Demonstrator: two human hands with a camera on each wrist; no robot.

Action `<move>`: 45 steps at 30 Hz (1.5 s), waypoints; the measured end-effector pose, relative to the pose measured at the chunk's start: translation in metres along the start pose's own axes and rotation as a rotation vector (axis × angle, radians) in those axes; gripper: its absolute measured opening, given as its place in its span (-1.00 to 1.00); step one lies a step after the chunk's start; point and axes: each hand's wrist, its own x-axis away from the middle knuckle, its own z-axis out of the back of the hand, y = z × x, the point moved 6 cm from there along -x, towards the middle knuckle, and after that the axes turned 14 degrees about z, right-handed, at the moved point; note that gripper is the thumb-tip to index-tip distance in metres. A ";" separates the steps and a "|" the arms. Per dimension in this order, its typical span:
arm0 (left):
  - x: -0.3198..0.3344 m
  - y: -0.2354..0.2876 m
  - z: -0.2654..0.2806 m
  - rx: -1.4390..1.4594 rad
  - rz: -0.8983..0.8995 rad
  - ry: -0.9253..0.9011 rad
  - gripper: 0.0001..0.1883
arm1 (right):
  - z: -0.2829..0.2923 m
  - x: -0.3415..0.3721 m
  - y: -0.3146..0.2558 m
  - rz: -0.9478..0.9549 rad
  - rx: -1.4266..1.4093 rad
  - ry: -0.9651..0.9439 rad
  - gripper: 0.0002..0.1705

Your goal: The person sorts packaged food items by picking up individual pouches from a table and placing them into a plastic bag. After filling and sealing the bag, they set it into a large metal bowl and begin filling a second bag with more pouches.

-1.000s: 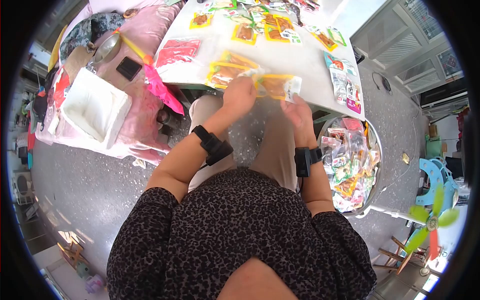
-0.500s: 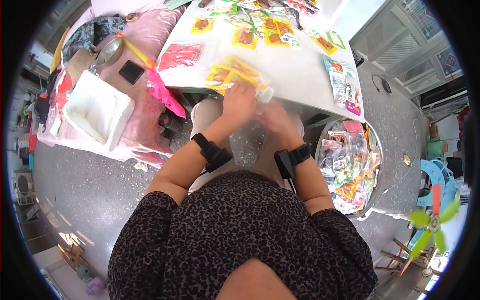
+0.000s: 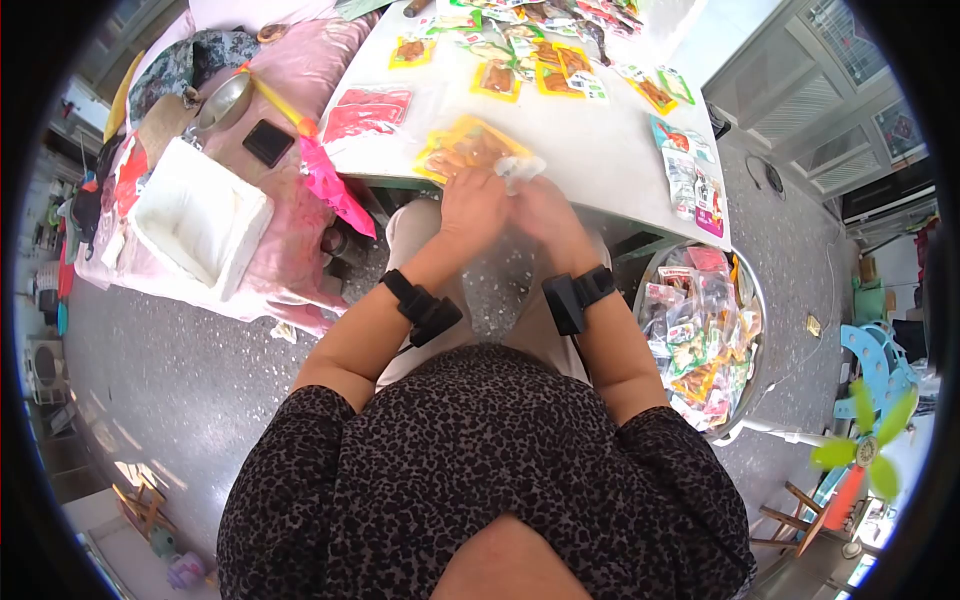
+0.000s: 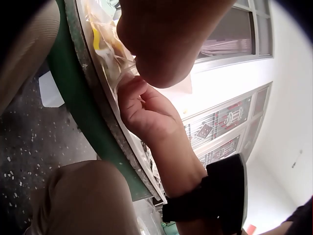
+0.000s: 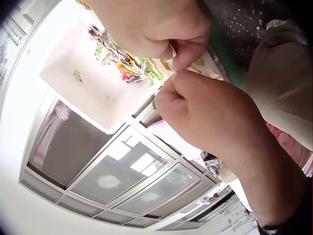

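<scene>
Yellow-edged clear food packets [image 3: 470, 145] with brownish contents lie at the table's near edge. My left hand [image 3: 475, 208] pinches their near side, its fingers curled, as the right wrist view also shows of the left hand [image 5: 205, 107]. Right beside it, my right hand [image 3: 543, 208] is slightly blurred and pinches the whitish clear end of a packet. In the left wrist view the right hand [image 4: 149, 110] has thumb and fingers together on the plastic film [image 4: 115, 63]. The hands partly cover the packets.
Several more packets [image 3: 495, 80] lie across the white table [image 3: 590, 165], with a red packet [image 3: 368, 112] at left and pouches [image 3: 685, 170] at right. A metal basin [image 3: 762, 330] full of packets stands right of my legs. A white foam box [image 3: 190, 215] sits on the pink-covered surface at left.
My right hand has moved left to join my left hand. The packet that stretched between the hands now lies with the others at the left, gathered closer together.
</scene>
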 end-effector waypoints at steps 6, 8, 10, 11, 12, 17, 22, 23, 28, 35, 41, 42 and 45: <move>0.009 -0.001 -0.002 0.071 -0.052 0.032 -0.92 | -0.013 0.003 0.017 -0.387 -0.730 0.151 -0.85; 0.010 -0.001 -0.001 0.074 -0.057 0.039 -0.92 | -0.017 -0.005 0.012 -0.370 -0.701 0.166 -0.84; 0.010 -0.003 -0.001 0.076 -0.057 0.053 -0.89 | -0.015 -0.009 0.015 -0.332 -0.645 0.162 -0.84; 0.011 -0.007 -0.002 0.077 -0.054 0.063 -0.86 | -0.014 -0.011 0.017 -0.311 -0.618 0.158 -0.84; 0.011 -0.010 -0.001 0.078 -0.050 0.074 -0.84 | -0.014 -0.011 0.026 -0.318 -0.585 0.141 -0.83; 0.028 -0.006 0.014 0.031 -0.152 0.114 -0.65 | 0.019 0.006 0.052 -0.318 -0.206 0.134 -0.72; 0.032 -0.019 0.005 -0.050 -0.191 0.168 -0.75 | 0.031 0.000 0.036 -0.129 0.230 0.201 -0.58; 0.030 -0.021 0.005 -0.046 -0.207 0.175 -0.77 | 0.032 -0.005 0.032 -0.060 0.403 0.173 -0.55; 0.022 -0.023 0.013 0.016 -0.304 0.153 -0.86 | 0.039 -0.012 0.018 0.059 0.592 0.140 -0.55; -0.024 -0.021 0.047 0.239 -0.290 0.153 -0.89 | 0.040 -0.026 0.017 0.323 0.544 0.171 -0.68; -0.074 -0.027 0.072 0.538 0.140 -0.155 -0.90 | 0.070 -0.036 -0.022 0.186 0.142 0.223 -0.79; -0.080 -0.032 0.072 0.607 0.208 -0.216 -0.89 | 0.076 -0.036 -0.030 0.174 0.115 0.207 -0.79; -0.085 -0.031 0.076 0.977 0.300 -0.348 -0.92 | 0.102 -0.032 -0.052 0.179 0.030 0.170 -0.80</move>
